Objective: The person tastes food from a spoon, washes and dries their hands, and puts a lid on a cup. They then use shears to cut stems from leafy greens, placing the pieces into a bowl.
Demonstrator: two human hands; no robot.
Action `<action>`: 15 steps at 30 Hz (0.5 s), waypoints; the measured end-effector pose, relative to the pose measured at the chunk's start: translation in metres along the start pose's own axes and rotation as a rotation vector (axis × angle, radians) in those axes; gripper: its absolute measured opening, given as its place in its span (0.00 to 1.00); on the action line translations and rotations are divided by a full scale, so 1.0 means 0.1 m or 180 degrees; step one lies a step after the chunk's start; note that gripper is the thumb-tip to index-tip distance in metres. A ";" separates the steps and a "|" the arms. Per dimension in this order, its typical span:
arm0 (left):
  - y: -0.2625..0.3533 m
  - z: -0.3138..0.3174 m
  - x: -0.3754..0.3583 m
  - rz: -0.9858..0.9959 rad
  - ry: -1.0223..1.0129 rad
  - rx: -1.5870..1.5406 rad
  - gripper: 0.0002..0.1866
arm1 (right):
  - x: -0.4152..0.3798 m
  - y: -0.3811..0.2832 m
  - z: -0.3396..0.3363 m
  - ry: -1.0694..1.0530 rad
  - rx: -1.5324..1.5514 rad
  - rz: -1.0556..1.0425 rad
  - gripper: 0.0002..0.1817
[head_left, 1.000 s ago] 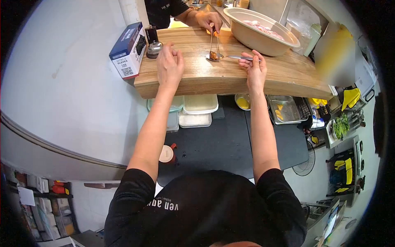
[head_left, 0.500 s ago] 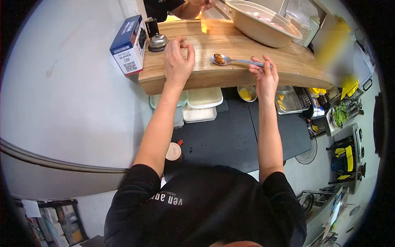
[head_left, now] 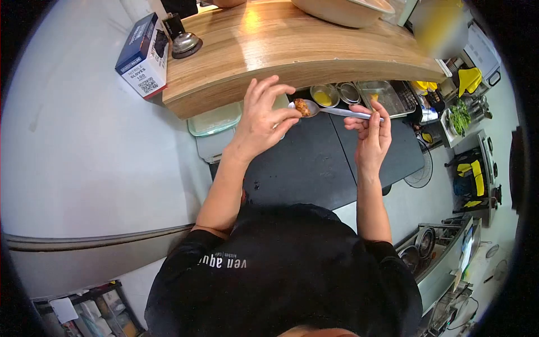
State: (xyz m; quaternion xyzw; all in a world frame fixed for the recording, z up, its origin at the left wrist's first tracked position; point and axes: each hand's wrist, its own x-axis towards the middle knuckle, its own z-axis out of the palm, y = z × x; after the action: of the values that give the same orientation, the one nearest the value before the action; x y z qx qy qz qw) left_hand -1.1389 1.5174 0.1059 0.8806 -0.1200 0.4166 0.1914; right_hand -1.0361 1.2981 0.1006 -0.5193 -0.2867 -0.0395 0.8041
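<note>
My right hand [head_left: 371, 135] is closed on the handle of a metal spoon [head_left: 342, 113], held level above the dark worktop. A browned, orange-red piece of food [head_left: 302, 107] sits in the spoon's bowl. My left hand [head_left: 261, 117] is beside the bowl, its fingers apart and curved. One fingertip reaches the food's edge; whether it touches cannot be made out.
A wooden counter [head_left: 247, 50] curves across the front, holding a glove box [head_left: 144, 56], a service bell [head_left: 186, 44] and a large beige bowl [head_left: 342, 14]. Below are lidded containers [head_left: 216, 121], a bowl of yellow liquid [head_left: 324, 96] and a metal tray [head_left: 387, 96].
The spoon, still in my right hand, has come off the counter, closer to me. My left hand has moved right to the spoon's bowl, and its fingers have spread. The view has shifted too.
</note>
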 end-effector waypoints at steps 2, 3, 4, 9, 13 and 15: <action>0.01 0.06 -0.09 -0.0123 -0.0061 -0.0132 0.09 | -0.05 -0.02 -0.06 0.0041 0.0017 -0.0012 0.16; 0.01 0.08 -0.11 -0.0119 -0.0079 -0.0153 0.09 | -0.09 -0.03 -0.08 0.0069 0.0029 0.0005 0.17; 0.01 0.09 -0.14 -0.0215 -0.0037 -0.0172 0.12 | -0.13 -0.05 -0.11 0.0093 0.0040 0.0028 0.17; 0.05 0.13 -0.18 -0.0289 -0.0087 -0.0185 0.15 | -0.22 -0.03 -0.14 0.0005 0.0036 0.0097 0.17; 0.05 0.21 -0.28 -0.0287 -0.0158 -0.0200 0.15 | -0.28 -0.01 -0.15 0.0029 0.0040 0.0158 0.16; 0.06 0.24 -0.33 -0.0342 -0.0144 -0.0186 0.14 | -0.30 -0.02 -0.14 0.0020 0.0042 0.0165 0.16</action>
State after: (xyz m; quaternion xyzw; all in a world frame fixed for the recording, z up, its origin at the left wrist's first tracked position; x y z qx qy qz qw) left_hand -1.1453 1.5036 0.0681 0.8889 -0.0889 0.3821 0.2364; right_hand -1.0554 1.2779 0.0828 -0.5211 -0.2708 -0.0183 0.8092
